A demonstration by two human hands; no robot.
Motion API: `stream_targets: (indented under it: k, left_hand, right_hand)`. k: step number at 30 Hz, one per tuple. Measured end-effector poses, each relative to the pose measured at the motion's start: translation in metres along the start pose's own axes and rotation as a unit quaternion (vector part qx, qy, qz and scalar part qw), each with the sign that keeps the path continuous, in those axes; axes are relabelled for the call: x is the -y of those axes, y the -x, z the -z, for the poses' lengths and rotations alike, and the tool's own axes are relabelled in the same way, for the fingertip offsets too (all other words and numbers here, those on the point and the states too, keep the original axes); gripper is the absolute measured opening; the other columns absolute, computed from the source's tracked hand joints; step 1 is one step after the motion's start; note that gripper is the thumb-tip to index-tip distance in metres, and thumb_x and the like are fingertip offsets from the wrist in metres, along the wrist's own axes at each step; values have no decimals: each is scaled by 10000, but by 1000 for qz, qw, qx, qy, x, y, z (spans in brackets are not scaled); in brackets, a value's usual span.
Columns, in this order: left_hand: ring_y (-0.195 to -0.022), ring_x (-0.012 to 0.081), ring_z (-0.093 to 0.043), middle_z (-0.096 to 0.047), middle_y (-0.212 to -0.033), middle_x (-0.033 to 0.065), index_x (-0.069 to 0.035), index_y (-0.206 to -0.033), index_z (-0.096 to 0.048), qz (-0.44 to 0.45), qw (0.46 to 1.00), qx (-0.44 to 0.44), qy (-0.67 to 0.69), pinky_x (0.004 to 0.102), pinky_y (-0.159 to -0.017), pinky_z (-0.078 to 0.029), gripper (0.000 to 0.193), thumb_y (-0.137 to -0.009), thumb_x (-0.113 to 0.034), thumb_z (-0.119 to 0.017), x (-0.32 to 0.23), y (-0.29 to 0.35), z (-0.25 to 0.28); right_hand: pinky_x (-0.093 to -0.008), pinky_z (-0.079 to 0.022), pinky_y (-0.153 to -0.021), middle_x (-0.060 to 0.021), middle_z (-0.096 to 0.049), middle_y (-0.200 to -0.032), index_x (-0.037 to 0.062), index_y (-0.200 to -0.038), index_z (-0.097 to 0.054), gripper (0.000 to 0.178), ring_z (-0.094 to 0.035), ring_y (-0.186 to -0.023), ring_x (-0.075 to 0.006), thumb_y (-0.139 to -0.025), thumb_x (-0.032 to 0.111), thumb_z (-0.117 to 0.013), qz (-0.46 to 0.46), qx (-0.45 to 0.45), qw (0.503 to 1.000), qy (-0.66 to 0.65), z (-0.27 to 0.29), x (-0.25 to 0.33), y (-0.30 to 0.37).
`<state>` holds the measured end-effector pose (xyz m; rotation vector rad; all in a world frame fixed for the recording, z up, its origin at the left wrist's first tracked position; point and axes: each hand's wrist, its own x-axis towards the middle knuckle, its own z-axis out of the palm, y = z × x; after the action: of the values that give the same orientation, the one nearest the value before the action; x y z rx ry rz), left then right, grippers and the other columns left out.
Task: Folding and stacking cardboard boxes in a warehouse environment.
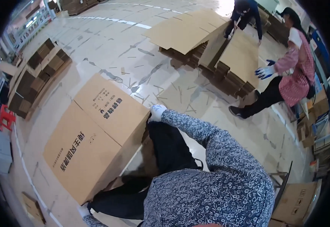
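A large brown flattened carton (97, 128) with black print lies in front of my legs, with a crease across it. I cannot tell whether it is one carton or the top of a stack. My right hand (158, 112), in a white glove, closes round its right corner. At the near left corner is my left hand (83, 210), also gloved, closed at the edge with its fingers partly hidden. My black-trousered legs are spread close behind the carton's near side.
Stacked flat cardboard (233, 60) lies at the far right; a dark-clothed person (244, 15) bends over it, and another in pink checks (293, 68) stands beside it. Bundled cardboard (36, 79) rests on a pallet at left, near a red stool (7, 116). Cardboard scraps litter the floor (134, 68).
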<state>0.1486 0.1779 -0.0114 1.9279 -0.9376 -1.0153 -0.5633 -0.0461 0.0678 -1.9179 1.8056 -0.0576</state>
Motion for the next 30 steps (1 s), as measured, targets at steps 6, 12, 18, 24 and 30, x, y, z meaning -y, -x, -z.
stream_targets:
  k: [6,12,18,24,30]
  left_hand:
    - [-859,233,-661,-690,-870,156,73,-1013,-646,-64,987,47,-136,358,-793,-522,311,-718,-18,-685,-35,2,-2]
    - [-849,250,-660,-690,-881,150,1,-1030,-682,-333,721,137,-592,363,-799,-522,273,-765,-62,-689,-9,-14,29]
    - [-995,282,-654,-654,-1159,138,-71,-1197,-623,-93,976,66,-185,379,-895,-504,434,-779,-128,-723,-23,14,23]
    - [-1230,391,-504,-467,-1408,225,-72,-1493,-315,-164,853,-126,-478,437,-1020,-433,607,-948,-150,-570,-132,-8,66]
    - [-1368,424,-330,-390,-1455,263,-30,-1452,-369,-429,776,-65,-458,475,-1129,-274,553,-964,-224,-541,-333,30,-190]
  right_hand:
    - [-437,-493,-923,-147,-702,-1046,107,-1128,-673,551,-655,-1038,-295,-710,459,-737,-24,6,1000,4,18,9,19]
    - [-465,-470,-934,-133,-704,-1056,139,-1158,-656,517,-659,-1038,-283,-731,422,-723,-7,26,999,26,23,17,13]
    - [-460,-493,-882,-131,-701,-1058,140,-1124,-661,454,-660,-1034,-293,-741,381,-693,-12,-2,1000,10,12,6,18]
    - [-467,-492,-864,-135,-703,-1021,129,-1078,-667,406,-657,-1014,-320,-741,354,-677,16,-43,999,3,-5,1,18]
    - [-489,-465,-897,-149,-694,-1013,124,-1128,-643,461,-635,-1028,-342,-729,348,-702,23,-89,995,-44,1,2,26]
